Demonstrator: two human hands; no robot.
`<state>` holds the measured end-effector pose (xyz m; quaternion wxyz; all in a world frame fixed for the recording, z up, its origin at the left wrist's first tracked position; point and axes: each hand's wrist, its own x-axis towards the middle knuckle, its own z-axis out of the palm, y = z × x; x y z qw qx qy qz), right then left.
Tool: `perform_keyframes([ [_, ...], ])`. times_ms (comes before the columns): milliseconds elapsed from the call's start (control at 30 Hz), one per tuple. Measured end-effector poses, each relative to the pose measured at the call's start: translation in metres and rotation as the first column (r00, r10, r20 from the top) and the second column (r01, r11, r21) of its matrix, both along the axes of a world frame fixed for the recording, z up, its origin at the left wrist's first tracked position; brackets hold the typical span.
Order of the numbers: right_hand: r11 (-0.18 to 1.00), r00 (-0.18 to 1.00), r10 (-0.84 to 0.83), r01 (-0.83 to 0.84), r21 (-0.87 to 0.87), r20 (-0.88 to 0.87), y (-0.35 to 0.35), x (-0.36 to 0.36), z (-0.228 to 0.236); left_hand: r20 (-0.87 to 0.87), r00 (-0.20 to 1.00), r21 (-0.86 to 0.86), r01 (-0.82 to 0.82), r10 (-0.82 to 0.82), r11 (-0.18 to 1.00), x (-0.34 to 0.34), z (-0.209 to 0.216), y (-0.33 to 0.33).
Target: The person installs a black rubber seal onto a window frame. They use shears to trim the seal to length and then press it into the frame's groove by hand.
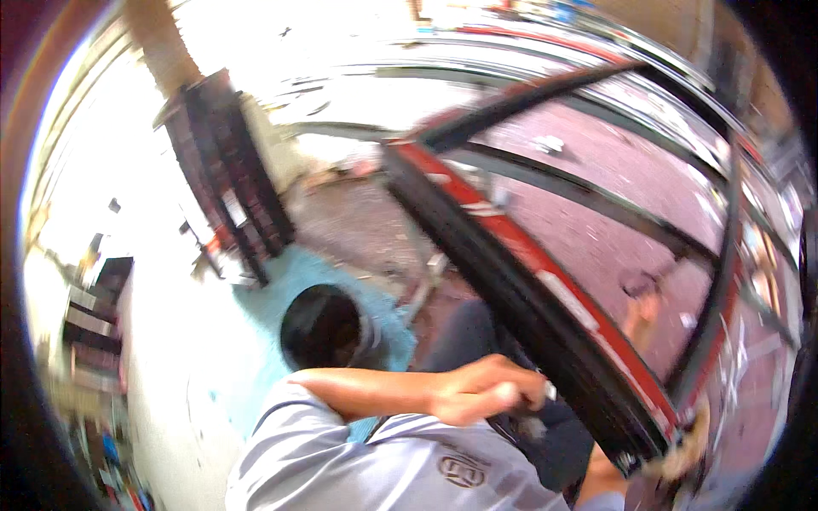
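Frame [545, 307]: painted metal, glossy red face w/ black edges. Shirt [383, 464]: grey cloth, matt. Floor [596, 221]: rough reddish concrete. Mat [281, 281]: blue, matt.

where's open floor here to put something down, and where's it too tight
Bare reddish floor shows inside the metal frame, between its dark crossbars. The pale floor left of the blue mat also looks open. It is crowded at the frame's near corner, where a hand, a seated person's shirt and the dark bucket meet.
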<state>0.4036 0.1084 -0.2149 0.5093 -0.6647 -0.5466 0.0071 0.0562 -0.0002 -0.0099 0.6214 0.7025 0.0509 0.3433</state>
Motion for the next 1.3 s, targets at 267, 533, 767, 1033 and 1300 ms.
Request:
perform_keyframes([
  [267, 0.989, 0.997, 0.066, -0.062, -0.137, 0.027, 0.000, -0.026, -0.007, 0.000, 0.991, -0.112, -0.130, 0.130, 0.985, -0.002, -0.042, -0.021],
  [533, 0.970, 0.989, 0.147, -0.143, -0.197, 0.003, -0.011, -0.040, -0.005, -0.118, 0.993, -0.334, -0.049, 0.009, 0.941, -0.004, -0.049, -0.024],
  [767, 0.945, 0.973, 0.221, -0.229, -0.236, -0.060, -0.056, -0.053, 0.000, -0.116, 0.982, -0.106, -0.161, 0.148, 0.981, 0.002, -0.055, -0.028],
  [1033, 0.871, 0.915, 0.194, -0.326, -0.368, -0.353, -0.172, -0.014, 0.018, -0.577, 0.804, -0.116, -0.254, 0.143, 0.960, 0.022, -0.038, -0.019],
  [1300, 0.744, 0.561, 0.097, -0.590, -0.314, -0.822, -0.280, 0.012, 0.018, -0.273, 0.960, -0.166, -0.104, 0.056, 0.981, 0.070, -0.088, -0.057],
])
